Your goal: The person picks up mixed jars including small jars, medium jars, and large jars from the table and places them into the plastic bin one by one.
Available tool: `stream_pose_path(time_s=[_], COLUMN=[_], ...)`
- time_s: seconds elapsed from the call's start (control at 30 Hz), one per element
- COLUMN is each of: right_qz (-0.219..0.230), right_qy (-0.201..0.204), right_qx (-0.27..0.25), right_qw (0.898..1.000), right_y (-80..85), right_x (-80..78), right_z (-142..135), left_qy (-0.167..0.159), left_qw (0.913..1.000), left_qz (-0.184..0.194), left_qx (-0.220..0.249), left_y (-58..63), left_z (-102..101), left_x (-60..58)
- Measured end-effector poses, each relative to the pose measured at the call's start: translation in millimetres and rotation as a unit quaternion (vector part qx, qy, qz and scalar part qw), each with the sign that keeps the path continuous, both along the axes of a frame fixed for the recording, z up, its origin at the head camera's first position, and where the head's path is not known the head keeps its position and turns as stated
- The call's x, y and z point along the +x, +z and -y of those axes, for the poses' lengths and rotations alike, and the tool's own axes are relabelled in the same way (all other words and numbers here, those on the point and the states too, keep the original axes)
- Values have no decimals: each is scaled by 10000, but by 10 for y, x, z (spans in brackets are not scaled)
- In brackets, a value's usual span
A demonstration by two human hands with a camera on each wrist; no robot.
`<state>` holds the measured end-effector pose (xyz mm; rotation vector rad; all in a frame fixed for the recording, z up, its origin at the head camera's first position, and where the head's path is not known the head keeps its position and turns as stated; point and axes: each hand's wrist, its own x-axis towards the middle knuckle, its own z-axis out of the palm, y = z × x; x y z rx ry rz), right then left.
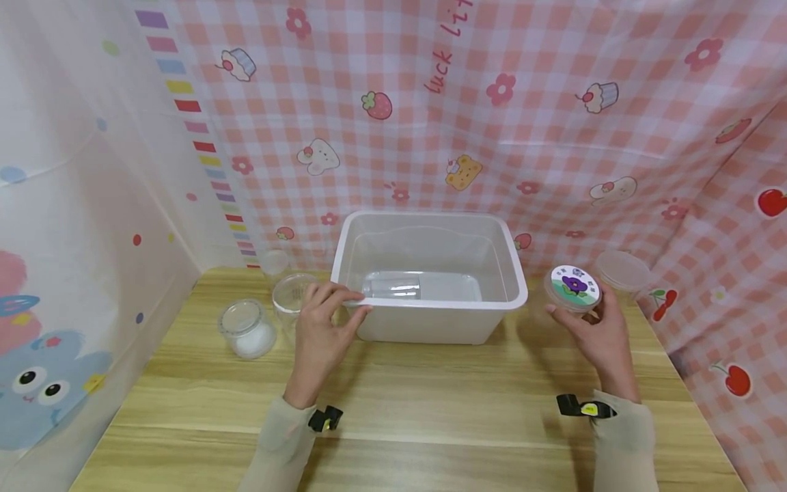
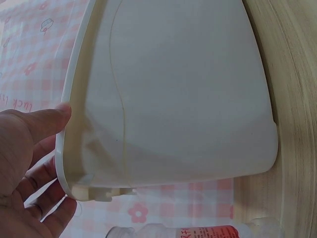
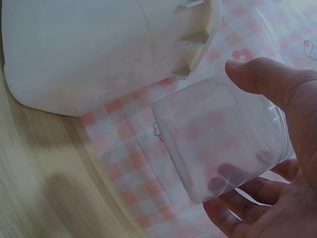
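Jar with white contents (image 1: 251,332) sits leftmost on the tabletop (image 1: 418,403); clear jar (image 1: 287,298) just beside it, partly hidden by the left hand (image 1: 326,324). On my feed, left fingers pinch the near-left rim of the white bin (image 1: 430,325), upright mid-tabletop. Apart, to its right: right hand (image 1: 604,335) grips the flower-lidded jar (image 1: 573,290) between thumb and fingers, raised off the tabletop. Farthest right I see a lidded container (image 1: 624,269), behind that hand.

We see a wood-grain table (image 1: 418,410) — white bin (image 1: 430,325) near the back, short jar (image 1: 248,331) and clear jar (image 1: 285,318) left, another container (image 1: 624,270) right.
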<state>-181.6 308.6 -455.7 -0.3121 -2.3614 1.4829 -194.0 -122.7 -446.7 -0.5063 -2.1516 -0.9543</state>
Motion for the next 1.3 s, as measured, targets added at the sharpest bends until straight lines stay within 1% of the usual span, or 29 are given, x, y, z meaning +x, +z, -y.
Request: stream_pose_path(time_s=[0.23, 0.33, 0.43, 0.7, 0.9, 1.0, 1.17, 1.3], right_qz=[0, -2, -65, -487, -672, -865, -1273, -1426], right_qy=[-135, -173, -201, -347, -255, -180, -46, 126], right_qx=[106, 173, 156, 160, 216, 285, 530, 745], right_qw=[9999, 9997, 9997, 9981, 9972, 9957, 9904, 9869], right_y=[121, 162, 192, 280, 359, 407, 494, 608], right_x=[61, 84, 100, 136, 186, 217, 228, 217], right_z=[17, 24, 41, 100, 171, 217, 278, 317], left_qy=[50, 47, 45, 28, 97, 99, 72, 34], left_qw=[10000, 10000, 10000, 10000, 9999, 9999, 9999, 9999], left_qz=[-38, 12, -31, -18, -78, -66, -86, -137], left_qx=[9, 21, 11, -10, -22, -24, 24, 46], left_y=[-4, 2, 1, 0, -8, -9, -14, -17], left_z=[-4, -4, 0, -1, 4, 10, 13, 6], left_x=[-4, 1, 4, -2, 0, 2, -6, -19])
